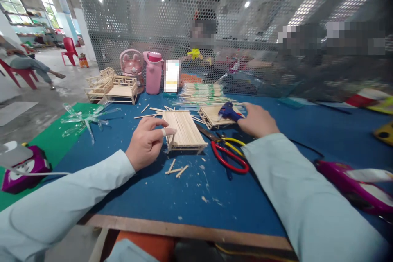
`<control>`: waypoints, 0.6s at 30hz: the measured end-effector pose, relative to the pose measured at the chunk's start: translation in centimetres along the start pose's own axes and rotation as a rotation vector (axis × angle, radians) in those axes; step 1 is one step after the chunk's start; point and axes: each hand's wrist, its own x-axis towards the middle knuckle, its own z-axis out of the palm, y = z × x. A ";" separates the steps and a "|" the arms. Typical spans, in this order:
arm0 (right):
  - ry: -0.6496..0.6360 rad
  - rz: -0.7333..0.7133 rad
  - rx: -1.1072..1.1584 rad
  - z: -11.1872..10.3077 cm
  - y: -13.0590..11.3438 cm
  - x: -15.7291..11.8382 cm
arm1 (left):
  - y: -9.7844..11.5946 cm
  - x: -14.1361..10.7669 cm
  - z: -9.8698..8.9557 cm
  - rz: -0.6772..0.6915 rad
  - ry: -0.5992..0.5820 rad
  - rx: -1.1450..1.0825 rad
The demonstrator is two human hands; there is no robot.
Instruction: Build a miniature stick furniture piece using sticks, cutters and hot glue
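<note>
My left hand (147, 142) is closed in a pinch at the near left corner of a small slatted stick platform (181, 127), where a short wooden stick (171, 139) stands at its fingertips. A white band wraps one finger. My right hand (259, 119) grips a blue glue gun (229, 111) over a second, smaller stick platform (210, 115). Whether its nozzle touches that platform I cannot tell. Red-and-yellow-handled pliers or cutters (230, 157) lie between the hands, overlapping another dark tool. Several short stick pieces (176, 170) are scattered in front of the first platform.
Finished-looking stick furniture (123, 90), a pink flask (153, 73) and a phone (172, 75) stand at the back. Bundled sticks (202, 94) lie before the perforated metal screen (138, 12). Purple power strips (26, 170) flank both sides. Clear glue sticks (87, 118) lie left.
</note>
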 end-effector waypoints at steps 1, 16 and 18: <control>-0.055 0.000 -0.019 0.5 0.2 0.4 | 0.0 0.0 0.0 -0.004 0.000 -0.002; -0.135 -0.079 0.056 -0.8 0.2 1.5 | 0.2 0.0 0.0 -0.021 -0.009 -0.063; -0.098 -0.076 0.128 -1.0 0.4 1.6 | 0.2 0.0 0.0 -0.018 -0.013 -0.063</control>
